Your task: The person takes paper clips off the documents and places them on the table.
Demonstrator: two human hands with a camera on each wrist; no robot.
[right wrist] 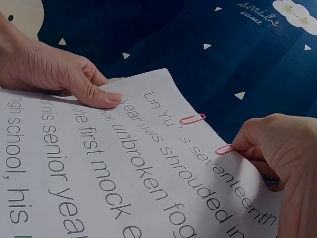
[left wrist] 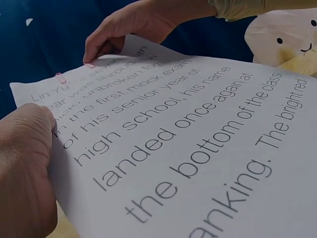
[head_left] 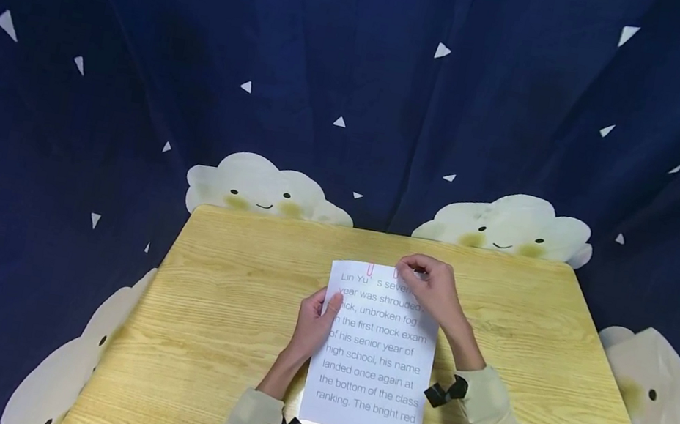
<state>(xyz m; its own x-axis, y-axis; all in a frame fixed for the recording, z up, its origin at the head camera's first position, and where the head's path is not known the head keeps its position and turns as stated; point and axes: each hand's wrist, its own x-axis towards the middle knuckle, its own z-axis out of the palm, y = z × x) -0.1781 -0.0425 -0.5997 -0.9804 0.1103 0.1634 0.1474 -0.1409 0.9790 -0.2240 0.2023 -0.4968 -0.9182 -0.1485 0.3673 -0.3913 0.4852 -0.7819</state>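
At the head frame's lower centre, the paper (head_left: pixel 376 366) is lying in the left hand's (head_left: pixel 314 321) grip. The right hand (head_left: pixel 431 286) is pinching a pink clip (right wrist: pixel 224 149) at the top edge; a second clip (right wrist: pixel 192 119) is sitting just left. Clip handling is apparently proceeding; the next move is probably requiring steady paper.

Forearms (head_left: pixel 279 374) angled inward; left grip (head_left: pixel 314 323) pinching, thumb (right wrist: pixel 91 93) uppermost; right grip (head_left: pixel 435 288) pinching, farther forward.
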